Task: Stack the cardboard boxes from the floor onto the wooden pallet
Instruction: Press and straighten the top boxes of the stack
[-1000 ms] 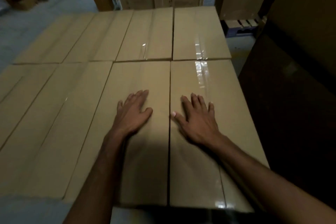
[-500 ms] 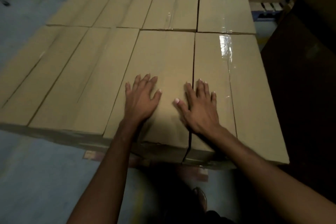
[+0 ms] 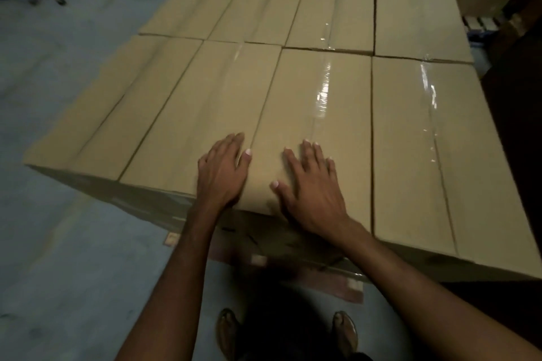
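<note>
Both hands have slid nearer the stack's front edge: left hand [image 3: 222,172] and right hand [image 3: 311,189] lie flat, fingers spread, on the cardboard boxes [image 3: 311,102].

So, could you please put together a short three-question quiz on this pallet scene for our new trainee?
1. True or false: both hands lie flat, palms down, on top of the boxes.
2. Which box does the right hand rest on? A) the far-right box of the near row B) the second box from the right in the near row C) a box in the far row
3. Fill in: the left hand lies across the seam between that box and the box to its ____.

Key: 1 true; 2 B; 3 left. Both hands are open and grip nothing. The pallet shows only as a strip under the near edge of the boxes.
</note>
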`<control>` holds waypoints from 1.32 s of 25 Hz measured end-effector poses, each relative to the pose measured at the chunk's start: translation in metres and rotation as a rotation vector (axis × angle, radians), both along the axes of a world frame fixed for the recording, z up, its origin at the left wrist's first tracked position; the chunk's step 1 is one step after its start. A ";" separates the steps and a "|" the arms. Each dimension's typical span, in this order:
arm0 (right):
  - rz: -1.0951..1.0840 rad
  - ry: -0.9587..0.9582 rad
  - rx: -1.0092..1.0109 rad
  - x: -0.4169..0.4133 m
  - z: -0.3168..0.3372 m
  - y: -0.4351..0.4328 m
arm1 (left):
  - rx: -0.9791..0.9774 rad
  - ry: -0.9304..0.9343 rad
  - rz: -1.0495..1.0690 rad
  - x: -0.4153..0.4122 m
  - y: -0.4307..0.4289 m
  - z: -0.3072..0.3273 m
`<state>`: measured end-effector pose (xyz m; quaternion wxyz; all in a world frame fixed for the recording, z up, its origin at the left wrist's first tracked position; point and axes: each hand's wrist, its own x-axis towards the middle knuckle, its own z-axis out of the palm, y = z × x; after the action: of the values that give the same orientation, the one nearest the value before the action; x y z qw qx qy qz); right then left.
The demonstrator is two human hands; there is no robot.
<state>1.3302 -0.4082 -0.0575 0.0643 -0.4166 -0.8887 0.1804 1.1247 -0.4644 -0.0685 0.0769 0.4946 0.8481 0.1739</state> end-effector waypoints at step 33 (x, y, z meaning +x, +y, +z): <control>-0.635 -0.194 0.045 -0.449 -0.022 -0.092 | 0.073 -0.155 -0.672 -0.477 -0.004 -0.016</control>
<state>0.8815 -0.4999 -0.0798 0.0415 -0.6864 -0.7203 0.0914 0.6475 -0.4689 -0.0843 0.1763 0.7338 0.6228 0.2064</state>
